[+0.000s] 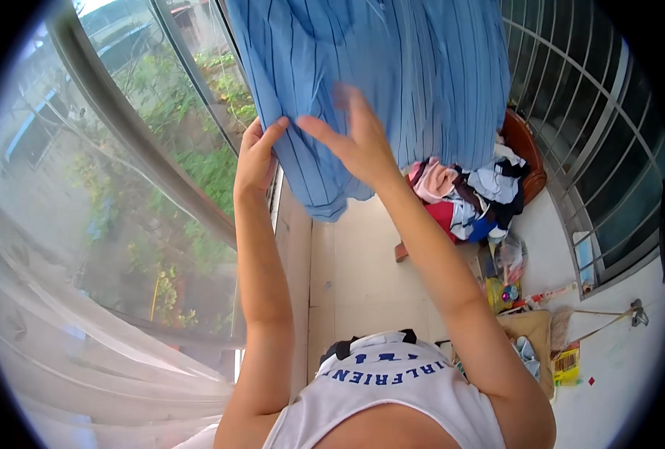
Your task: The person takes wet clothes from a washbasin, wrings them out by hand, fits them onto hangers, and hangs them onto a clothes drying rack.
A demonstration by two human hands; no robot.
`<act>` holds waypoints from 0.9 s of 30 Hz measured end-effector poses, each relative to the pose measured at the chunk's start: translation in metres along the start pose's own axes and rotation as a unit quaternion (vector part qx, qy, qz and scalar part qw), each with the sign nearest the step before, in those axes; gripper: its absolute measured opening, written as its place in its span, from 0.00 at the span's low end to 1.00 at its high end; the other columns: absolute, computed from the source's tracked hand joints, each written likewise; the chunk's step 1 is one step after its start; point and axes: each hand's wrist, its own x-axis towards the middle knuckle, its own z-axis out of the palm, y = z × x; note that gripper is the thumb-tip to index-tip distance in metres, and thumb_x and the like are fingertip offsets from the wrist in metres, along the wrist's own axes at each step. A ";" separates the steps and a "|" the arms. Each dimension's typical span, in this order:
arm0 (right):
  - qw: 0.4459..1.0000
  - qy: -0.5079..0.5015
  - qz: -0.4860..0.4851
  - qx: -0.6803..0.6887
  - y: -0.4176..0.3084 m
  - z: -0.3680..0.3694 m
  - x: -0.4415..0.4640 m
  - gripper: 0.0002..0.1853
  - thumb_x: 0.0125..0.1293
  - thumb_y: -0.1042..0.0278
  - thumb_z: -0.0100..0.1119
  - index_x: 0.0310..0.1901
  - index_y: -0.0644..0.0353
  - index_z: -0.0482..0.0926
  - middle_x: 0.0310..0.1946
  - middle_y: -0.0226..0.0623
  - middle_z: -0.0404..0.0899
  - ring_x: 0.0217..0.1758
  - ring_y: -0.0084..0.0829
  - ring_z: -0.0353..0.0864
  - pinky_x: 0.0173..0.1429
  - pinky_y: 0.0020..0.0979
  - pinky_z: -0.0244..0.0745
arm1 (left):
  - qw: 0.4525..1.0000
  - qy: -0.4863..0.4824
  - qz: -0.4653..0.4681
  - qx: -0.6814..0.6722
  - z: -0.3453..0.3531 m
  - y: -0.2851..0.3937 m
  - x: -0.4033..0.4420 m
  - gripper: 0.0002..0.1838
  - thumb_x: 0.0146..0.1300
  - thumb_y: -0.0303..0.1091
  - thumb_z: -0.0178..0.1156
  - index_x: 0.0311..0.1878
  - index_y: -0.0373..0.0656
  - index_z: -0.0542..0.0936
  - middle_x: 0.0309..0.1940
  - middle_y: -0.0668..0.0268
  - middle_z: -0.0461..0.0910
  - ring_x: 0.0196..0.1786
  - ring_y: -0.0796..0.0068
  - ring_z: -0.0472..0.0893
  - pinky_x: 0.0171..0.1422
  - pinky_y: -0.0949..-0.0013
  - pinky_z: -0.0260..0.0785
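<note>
A large blue cloth with dark stripes hangs in front of me, its lower edge above the floor. My left hand pinches the cloth's left edge between thumb and fingers. To the right of it, my right hand is raised in front of the cloth with its thumb stretched out and its fingers apart; the fingertips are blurred by motion. Nothing shows between its fingers.
Behind the cloth at the right, a pile of clothes lies on a reddish-brown chair. A window with a sheer curtain runs along the left. Barred window panes, bags and a cardboard box are at the right.
</note>
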 end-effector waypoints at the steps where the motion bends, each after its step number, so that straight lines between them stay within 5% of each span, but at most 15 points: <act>1: 0.991 -0.067 0.066 0.096 0.002 0.011 -0.001 0.21 0.54 0.51 0.64 0.36 0.63 0.75 0.29 0.38 0.76 0.31 0.30 0.75 0.36 0.30 0.71 | 1.000 -0.007 0.006 -0.017 0.000 0.002 -0.006 0.16 0.60 0.31 0.59 0.50 0.36 0.73 0.41 0.66 0.79 0.42 0.78 0.78 0.49 0.73 0.70; 2: 0.964 -0.132 0.129 0.191 0.005 0.018 -0.001 0.19 0.55 0.52 0.64 0.31 0.63 0.76 0.24 0.34 0.76 0.26 0.26 0.74 0.31 0.28 0.70 | 0.999 -0.014 0.014 -0.035 -0.002 0.003 -0.011 0.15 0.61 0.31 0.58 0.50 0.36 0.74 0.40 0.67 0.79 0.41 0.79 0.78 0.47 0.75 0.70; 4: 0.922 -0.093 0.256 0.274 0.010 0.015 0.006 0.17 0.56 0.56 0.63 0.25 0.64 0.75 0.18 0.30 0.73 0.21 0.21 0.70 0.26 0.24 0.68 | 0.991 0.029 0.048 0.122 -0.019 0.011 -0.015 0.12 0.65 0.36 0.53 0.47 0.40 0.76 0.33 0.71 0.80 0.36 0.82 0.79 0.40 0.79 0.70; 6: 0.918 0.019 0.286 0.276 0.018 0.009 0.010 0.15 0.59 0.59 0.61 0.22 0.61 0.74 0.19 0.25 0.72 0.20 0.16 0.67 0.23 0.22 0.65 | 0.994 0.083 0.046 0.059 -0.034 0.024 -0.024 0.12 0.67 0.33 0.51 0.48 0.38 0.76 0.36 0.67 0.81 0.35 0.82 0.79 0.40 0.80 0.70; 8: 0.874 0.019 0.302 0.381 0.007 -0.003 0.013 0.16 0.59 0.57 0.60 0.21 0.60 0.75 0.19 0.25 0.72 0.20 0.17 0.67 0.24 0.22 0.64 | 0.986 0.123 0.059 0.100 -0.058 0.019 -0.030 0.18 0.69 0.41 0.47 0.52 0.38 0.74 0.36 0.66 0.80 0.38 0.81 0.79 0.44 0.77 0.70; 11: 0.944 -0.099 0.228 0.218 0.012 0.019 -0.005 0.16 0.59 0.58 0.60 0.26 0.64 0.75 0.18 0.33 0.73 0.19 0.22 0.69 0.25 0.26 0.63 | 0.990 0.090 0.048 0.098 -0.038 0.019 -0.047 0.27 0.68 0.53 0.41 0.59 0.40 0.67 0.46 0.63 0.77 0.48 0.72 0.76 0.55 0.65 0.65; 12: 0.954 -0.121 0.188 0.201 0.006 0.026 -0.013 0.15 0.58 0.59 0.60 0.28 0.66 0.75 0.19 0.37 0.74 0.19 0.26 0.72 0.25 0.29 0.65 | 0.976 0.089 0.047 0.196 -0.013 0.024 -0.058 0.24 0.68 0.47 0.46 0.59 0.39 0.67 0.47 0.66 0.76 0.48 0.77 0.74 0.54 0.71 0.64; 14: 0.968 -0.115 0.123 0.188 -0.006 0.036 -0.027 0.13 0.58 0.62 0.59 0.31 0.66 0.74 0.23 0.46 0.77 0.24 0.39 0.77 0.29 0.34 0.68 | 0.981 -0.014 0.069 0.181 0.000 0.011 -0.065 0.20 0.66 0.40 0.52 0.55 0.38 0.71 0.43 0.69 0.77 0.44 0.81 0.74 0.50 0.77 0.64; 15: 0.969 -0.150 0.071 0.185 -0.008 0.037 -0.031 0.12 0.58 0.64 0.58 0.33 0.65 0.74 0.28 0.50 0.77 0.31 0.47 0.78 0.33 0.38 0.70 | 0.985 0.018 0.019 0.169 -0.011 0.004 -0.061 0.13 0.64 0.34 0.55 0.49 0.38 0.75 0.36 0.73 0.77 0.37 0.87 0.72 0.42 0.82 0.63; 16: 0.962 -0.198 0.061 0.180 -0.012 0.029 -0.031 0.10 0.57 0.65 0.59 0.34 0.64 0.76 0.29 0.46 0.79 0.31 0.43 0.79 0.33 0.38 0.70 | 0.985 0.014 0.021 0.169 -0.023 -0.002 -0.057 0.13 0.64 0.34 0.55 0.49 0.38 0.75 0.36 0.73 0.77 0.37 0.87 0.72 0.42 0.82 0.63; 19: 0.964 -0.129 0.095 0.211 -0.020 0.004 -0.029 0.14 0.57 0.65 0.59 0.42 0.63 0.76 0.38 0.45 0.79 0.39 0.41 0.79 0.39 0.37 0.71 | 0.961 0.202 0.084 0.172 -0.054 -0.014 -0.044 0.10 0.67 0.34 0.52 0.43 0.38 0.77 0.28 0.78 0.74 0.29 0.91 0.68 0.33 0.84 0.59; 21: 0.993 0.106 0.052 0.005 -0.006 -0.006 -0.029 0.23 0.56 0.62 0.61 0.51 0.64 0.72 0.50 0.47 0.74 0.51 0.40 0.75 0.50 0.36 0.71 | 0.934 0.251 0.162 0.195 -0.058 -0.021 -0.040 0.14 0.68 0.37 0.50 0.49 0.37 0.73 0.36 0.71 0.75 0.37 0.85 0.71 0.42 0.80 0.63; 22: 0.993 0.107 0.051 0.003 0.010 0.003 -0.035 0.23 0.56 0.62 0.61 0.51 0.64 0.72 0.50 0.47 0.74 0.51 0.40 0.75 0.50 0.36 0.71 | 0.913 0.279 0.210 0.211 -0.057 -0.025 -0.038 0.17 0.68 0.38 0.50 0.53 0.35 0.71 0.42 0.66 0.75 0.43 0.80 0.73 0.47 0.78 0.65; 25: 0.944 -0.300 0.127 0.058 0.037 0.017 -0.064 0.36 0.53 0.55 0.66 0.57 0.72 0.66 0.56 0.52 0.70 0.58 0.42 0.72 0.58 0.33 0.67 | 0.851 0.349 0.279 0.275 -0.024 -0.032 -0.038 0.26 0.65 0.40 0.54 0.61 0.33 0.63 0.56 0.54 0.68 0.59 0.64 0.67 0.61 0.67 0.59; 27: 0.910 -0.359 0.127 0.162 0.029 0.015 -0.072 0.26 0.57 0.58 0.62 0.52 0.68 0.73 0.48 0.46 0.77 0.48 0.34 0.78 0.53 0.30 0.71 | 0.811 0.332 0.280 0.392 -0.008 -0.040 -0.041 0.31 0.62 0.41 0.57 0.63 0.33 0.60 0.60 0.51 0.63 0.62 0.58 0.62 0.64 0.62 0.55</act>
